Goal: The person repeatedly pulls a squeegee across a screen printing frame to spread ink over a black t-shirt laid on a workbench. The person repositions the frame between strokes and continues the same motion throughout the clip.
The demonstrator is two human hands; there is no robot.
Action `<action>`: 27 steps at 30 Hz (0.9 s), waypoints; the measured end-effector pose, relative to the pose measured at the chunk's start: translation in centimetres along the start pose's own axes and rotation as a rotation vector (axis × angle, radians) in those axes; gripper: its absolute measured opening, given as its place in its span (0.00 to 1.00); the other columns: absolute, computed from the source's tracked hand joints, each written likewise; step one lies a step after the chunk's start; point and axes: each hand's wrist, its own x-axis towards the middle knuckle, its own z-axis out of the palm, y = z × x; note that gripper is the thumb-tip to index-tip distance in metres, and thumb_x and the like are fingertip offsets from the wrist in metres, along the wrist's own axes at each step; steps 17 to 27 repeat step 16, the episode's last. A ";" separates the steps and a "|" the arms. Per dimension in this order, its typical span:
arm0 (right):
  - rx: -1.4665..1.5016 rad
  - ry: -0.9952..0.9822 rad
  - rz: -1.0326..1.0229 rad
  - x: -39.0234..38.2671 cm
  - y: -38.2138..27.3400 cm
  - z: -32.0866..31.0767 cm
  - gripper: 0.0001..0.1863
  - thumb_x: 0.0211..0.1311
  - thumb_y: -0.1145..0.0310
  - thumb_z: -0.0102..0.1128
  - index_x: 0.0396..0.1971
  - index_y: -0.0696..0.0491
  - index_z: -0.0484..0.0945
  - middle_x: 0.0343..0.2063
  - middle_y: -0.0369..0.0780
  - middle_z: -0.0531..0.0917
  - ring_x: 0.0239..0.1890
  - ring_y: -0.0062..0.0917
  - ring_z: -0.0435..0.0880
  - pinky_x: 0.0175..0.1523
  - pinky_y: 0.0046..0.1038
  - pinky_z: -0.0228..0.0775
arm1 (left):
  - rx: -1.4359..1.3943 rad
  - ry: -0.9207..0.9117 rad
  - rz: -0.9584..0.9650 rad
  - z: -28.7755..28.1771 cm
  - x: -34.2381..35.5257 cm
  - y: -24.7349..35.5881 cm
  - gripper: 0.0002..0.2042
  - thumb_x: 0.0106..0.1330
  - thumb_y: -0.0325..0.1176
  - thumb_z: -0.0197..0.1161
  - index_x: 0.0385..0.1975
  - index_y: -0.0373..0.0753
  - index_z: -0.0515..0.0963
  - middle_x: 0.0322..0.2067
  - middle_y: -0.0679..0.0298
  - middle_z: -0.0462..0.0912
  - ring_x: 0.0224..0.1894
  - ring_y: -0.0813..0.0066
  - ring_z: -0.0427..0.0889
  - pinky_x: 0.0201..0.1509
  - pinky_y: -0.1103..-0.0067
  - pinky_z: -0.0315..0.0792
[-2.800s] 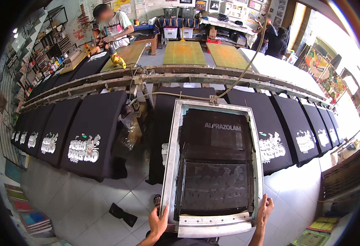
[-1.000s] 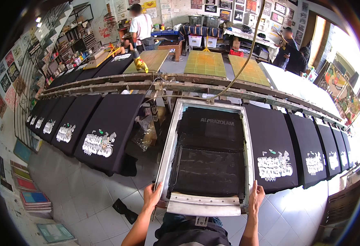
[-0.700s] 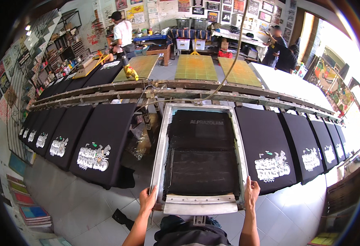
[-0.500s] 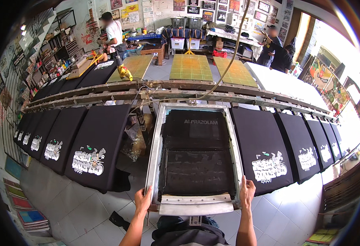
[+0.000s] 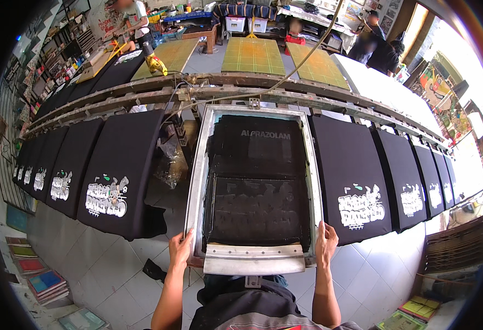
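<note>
A silk-screen frame [image 5: 198, 176] with pale metal rails lies in front of me, its mesh [image 5: 258, 203] coated with black ink. My left hand [image 5: 181, 248] is closed on the near left corner of the frame. On the opposite rail, my right hand [image 5: 326, 243] grips the near right side, thumb along the top. A wide squeegee [image 5: 254, 258] with a pale, flat handle rests crosswise at the near end of the frame; neither hand touches it. The frame hides whatever lies beneath it.
Black shirts with white prints lie on boards to the left [image 5: 121, 165] and right [image 5: 348, 170]. A long rail [image 5: 329, 98] runs behind the frame, with a hanging cable [image 5: 307, 69] crossing it. Yellowish boards [image 5: 252, 55] lie beyond. People stand at far left [image 5: 137, 22] and far right [image 5: 384, 55].
My view has tilted downward, so the rail and shirts sit higher in the picture. Both hands keep their grip on the frame, and the squeegee stays at its near end.
</note>
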 end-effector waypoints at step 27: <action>-0.352 -0.727 -0.759 -4.9 -2.5 -3.7 0.44 0.61 0.54 0.85 0.75 0.51 0.74 0.76 0.47 0.74 0.78 0.53 0.71 0.82 0.50 0.66 | 0.048 0.333 0.331 1.6 0.8 -4.5 0.19 0.85 0.45 0.66 0.65 0.41 0.89 0.55 0.50 0.94 0.55 0.60 0.92 0.64 0.72 0.82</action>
